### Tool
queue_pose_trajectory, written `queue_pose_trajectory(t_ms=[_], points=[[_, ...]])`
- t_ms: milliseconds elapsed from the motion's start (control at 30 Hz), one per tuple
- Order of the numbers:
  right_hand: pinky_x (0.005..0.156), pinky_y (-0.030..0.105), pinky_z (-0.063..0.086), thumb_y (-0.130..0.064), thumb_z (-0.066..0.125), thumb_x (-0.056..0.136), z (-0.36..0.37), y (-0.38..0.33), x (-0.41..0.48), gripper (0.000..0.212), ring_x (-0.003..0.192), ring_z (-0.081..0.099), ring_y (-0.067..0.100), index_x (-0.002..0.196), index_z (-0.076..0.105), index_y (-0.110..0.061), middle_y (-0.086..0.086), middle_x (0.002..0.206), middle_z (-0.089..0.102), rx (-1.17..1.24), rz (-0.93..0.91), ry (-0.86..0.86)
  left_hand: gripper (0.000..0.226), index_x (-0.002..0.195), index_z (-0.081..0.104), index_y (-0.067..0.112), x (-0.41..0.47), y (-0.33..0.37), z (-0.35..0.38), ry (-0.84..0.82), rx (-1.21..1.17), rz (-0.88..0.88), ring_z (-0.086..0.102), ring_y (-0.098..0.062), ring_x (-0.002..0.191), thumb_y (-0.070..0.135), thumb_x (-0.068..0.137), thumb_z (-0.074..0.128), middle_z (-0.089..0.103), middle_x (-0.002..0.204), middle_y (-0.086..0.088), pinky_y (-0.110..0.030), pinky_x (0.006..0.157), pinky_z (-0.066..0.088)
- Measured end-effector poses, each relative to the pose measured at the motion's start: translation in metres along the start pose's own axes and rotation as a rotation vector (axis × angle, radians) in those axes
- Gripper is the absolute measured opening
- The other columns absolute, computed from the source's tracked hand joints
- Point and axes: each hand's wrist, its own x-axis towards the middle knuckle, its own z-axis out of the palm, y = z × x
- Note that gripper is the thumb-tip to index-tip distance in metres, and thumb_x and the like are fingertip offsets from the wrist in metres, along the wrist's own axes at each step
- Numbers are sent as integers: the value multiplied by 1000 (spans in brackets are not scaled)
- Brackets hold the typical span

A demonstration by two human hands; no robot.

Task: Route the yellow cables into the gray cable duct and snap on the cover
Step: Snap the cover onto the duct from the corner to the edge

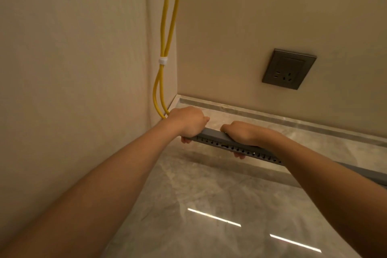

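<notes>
Wall outlet [289, 69]: a dark gray plate on the right-hand wall, above the baseboard and well apart from both hands; it has two sets of socket holes.
Baseboard [272, 116]: a stone-look strip along the foot of the right-hand wall, running behind the duct.
Floor [188, 190]: glossy gray marble pattern, with two bright light streaks [213, 217] reflected in it near the bottom of the view.
White tie [163, 61]: wraps the two cables together partway up the corner.
In the way: both forearms cross the lower view, and the right one hides part of the duct's length.
Writing: none can be read on the outlet, duct or tie.
Yellow cables [167, 27]: two strands hang down the corner where the walls meet, bulge apart below the tie, and pass out of sight behind the left hand.
Gray cable duct [215, 142]: held just off the floor near the corner, its slotted side facing the camera, its far end running off to the lower right.
Cover [211, 132]: a smooth gray strip along the duct's top; whether it is fully seated cannot be told.
Left hand [186, 121]: curled over the duct's corner end, fingertips showing beneath it.
Right hand [243, 133]: curled over the duct just beside the left, fingertips also showing beneath.
</notes>
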Motion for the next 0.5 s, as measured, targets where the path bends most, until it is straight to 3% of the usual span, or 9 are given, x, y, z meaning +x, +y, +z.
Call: queue_pose_trajectory(t_ms=[67,133,267,367,500], points=[[61,30,48,-20,19,100,4,1,0,42,48,56,24,82,52,-3,14,60,61,-18,-12,46,35,128,47,18,4,0,2,-11,-5,-12,62,-18,67,7,97,38,53,57,2,-31,58,46],[61,31,50,-20,21,100,8,-1,1,42,47,56,25,75,51,-4,14,58,60,-25,-13,84,25,105,56,12,6,-1,2,-50,14,-33,64,-19,65,17,100,32,58,57,0,-32,63,49],[64,34,54,-16,23,100,14,-2,4,40,48,58,25,70,49,-7,13,60,60,-60,-34,115,38,71,54,13,7,13,5,-67,-2,-33,66,-25,68,26,98,30,64,65,-7,-29,60,43],[51,27,50,-15,28,98,14,0,8,35,42,58,19,76,54,-6,10,58,61,-106,-47,138,38,64,52,11,8,25,7,-75,-39,-12,61,-22,52,18,96,34,58,54,-7,-28,59,48],[52,27,51,-12,30,97,16,4,9,29,42,58,16,79,54,-9,7,57,60,-199,-81,150,35,65,56,7,9,23,17,-90,-48,10,57,-19,41,14,93,35,59,51,-8,-25,48,45]])
